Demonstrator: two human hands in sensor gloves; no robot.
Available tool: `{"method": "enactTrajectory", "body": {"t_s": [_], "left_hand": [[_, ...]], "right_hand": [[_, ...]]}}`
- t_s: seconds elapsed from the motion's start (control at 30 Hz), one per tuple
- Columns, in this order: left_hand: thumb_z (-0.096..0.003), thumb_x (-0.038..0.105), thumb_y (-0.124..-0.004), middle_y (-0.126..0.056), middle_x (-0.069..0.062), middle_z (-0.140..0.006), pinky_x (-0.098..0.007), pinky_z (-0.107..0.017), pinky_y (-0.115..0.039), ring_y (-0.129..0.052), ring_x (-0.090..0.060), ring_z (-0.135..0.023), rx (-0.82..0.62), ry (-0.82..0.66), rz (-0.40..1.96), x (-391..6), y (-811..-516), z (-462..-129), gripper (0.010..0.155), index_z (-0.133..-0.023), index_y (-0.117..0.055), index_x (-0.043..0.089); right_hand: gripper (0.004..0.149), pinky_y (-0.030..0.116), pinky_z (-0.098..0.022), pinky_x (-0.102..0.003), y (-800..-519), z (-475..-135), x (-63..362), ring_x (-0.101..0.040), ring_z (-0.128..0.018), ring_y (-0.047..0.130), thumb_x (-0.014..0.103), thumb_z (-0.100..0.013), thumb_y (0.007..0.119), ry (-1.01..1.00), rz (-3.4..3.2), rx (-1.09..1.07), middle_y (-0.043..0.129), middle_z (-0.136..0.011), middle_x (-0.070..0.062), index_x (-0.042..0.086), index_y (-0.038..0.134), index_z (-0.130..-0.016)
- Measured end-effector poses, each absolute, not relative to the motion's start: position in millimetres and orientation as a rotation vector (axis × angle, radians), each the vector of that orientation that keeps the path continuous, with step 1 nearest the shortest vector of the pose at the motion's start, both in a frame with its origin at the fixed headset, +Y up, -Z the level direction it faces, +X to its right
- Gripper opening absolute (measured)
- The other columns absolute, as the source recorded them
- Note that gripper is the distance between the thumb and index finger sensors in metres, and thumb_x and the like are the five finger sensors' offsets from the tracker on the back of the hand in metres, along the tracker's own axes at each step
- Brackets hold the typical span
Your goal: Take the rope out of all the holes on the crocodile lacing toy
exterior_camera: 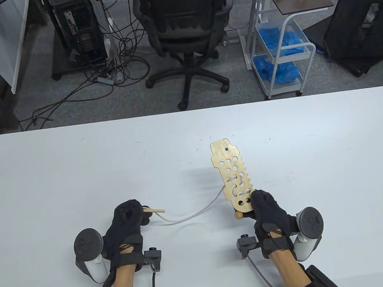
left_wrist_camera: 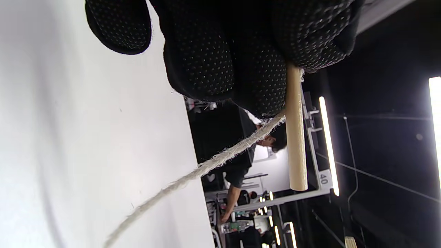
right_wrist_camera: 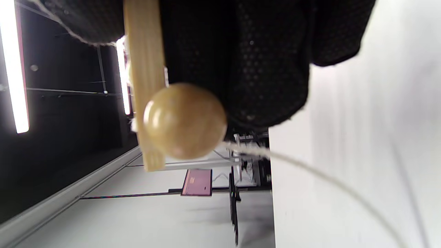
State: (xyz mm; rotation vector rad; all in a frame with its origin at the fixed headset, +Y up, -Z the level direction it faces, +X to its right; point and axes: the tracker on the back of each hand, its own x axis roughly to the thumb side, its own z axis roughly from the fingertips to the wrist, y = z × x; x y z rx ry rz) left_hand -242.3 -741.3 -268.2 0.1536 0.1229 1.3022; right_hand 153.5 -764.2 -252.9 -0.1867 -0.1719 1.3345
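The wooden crocodile lacing board [exterior_camera: 232, 175] is held tilted above the white table [exterior_camera: 75, 173]. My right hand [exterior_camera: 268, 211] grips its near end. A wooden ball [right_wrist_camera: 185, 120] sits by that end, under the board's edge [right_wrist_camera: 144, 69]. The grey-white rope [exterior_camera: 193, 214] is laced through a few holes near the held end and sags left to my left hand [exterior_camera: 128, 219]. My left hand pinches the rope's wooden needle [exterior_camera: 154, 211], which also shows in the left wrist view [left_wrist_camera: 296, 137] with the rope [left_wrist_camera: 206, 165] trailing from it.
The table's far edge [exterior_camera: 187, 111] runs across the middle of the table view. Beyond it stand an office chair [exterior_camera: 183, 28], a cart with blue cloths [exterior_camera: 281, 50] and cables on the floor.
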Motion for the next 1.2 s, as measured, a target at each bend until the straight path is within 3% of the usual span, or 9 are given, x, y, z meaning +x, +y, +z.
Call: {"method": "enactTrajectory", "body": {"t_s": [0.17,0.43,1.2], "left_hand": [[-0.046,0.045,-0.08,-0.106,0.008,-0.062,-0.055,-0.064,-0.075,-0.101,-0.013,-0.055,0.132,0.068,1.276,-225,-741,-268,0.04,-0.085,-0.083,0.036],[-0.047,0.042,-0.08,-0.108,0.008,-0.071,-0.056,-0.065,-0.075,-0.102,-0.015,-0.063,0.112,0.036,1.28,-215,-741,-268,0.04,-0.086,-0.084,0.036],[-0.0494,0.037,-0.078,-0.105,0.007,-0.077,-0.057,-0.066,-0.073,-0.1,-0.016,-0.068,-0.008,-0.088,1.454,-199,-741,-268,0.041,-0.09,-0.081,0.034]], "right_hand": [[0.047,0.073,-0.049,-0.062,-778,-258,139,-0.037,-0.045,0.101,0.04,-0.045,0.077,-0.05,1.273,-0.103,0.101,-0.053,-0.016,0.004,0.079,-0.075],[0.047,0.073,-0.05,-0.062,-773,-258,133,-0.036,-0.046,0.101,0.041,-0.045,0.077,-0.043,1.345,-0.054,0.101,-0.054,-0.015,0.005,0.079,-0.075],[0.047,0.074,-0.049,-0.062,-761,-245,101,-0.036,-0.044,0.102,0.041,-0.045,0.078,0.036,1.314,0.096,0.102,-0.053,-0.016,0.005,0.08,-0.075]]}}
